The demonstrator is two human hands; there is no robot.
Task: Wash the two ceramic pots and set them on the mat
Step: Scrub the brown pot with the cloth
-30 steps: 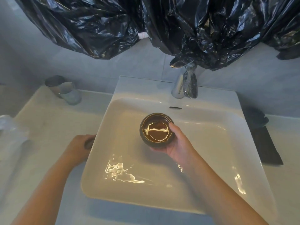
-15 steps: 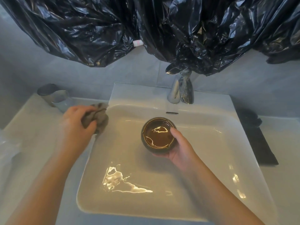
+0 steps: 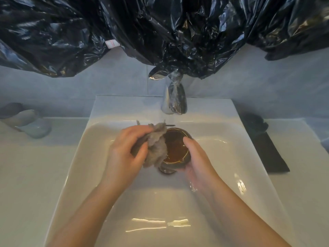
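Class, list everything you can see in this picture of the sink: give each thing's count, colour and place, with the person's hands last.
sink: one, white, centre
ceramic pot: one, brown, held over the sink
cloth: one, grey, against the pot's left rim
tap: one, chrome, behind the sink
counter: one, white, both sides of the sink
mat: one, black, on the counter, right
plastic sheeting: count unclear, black, hanging across the top
pale vessels: count unclear, grey-blue, counter far left
left hand: one, grips the cloth
right hand: one, grips the pot
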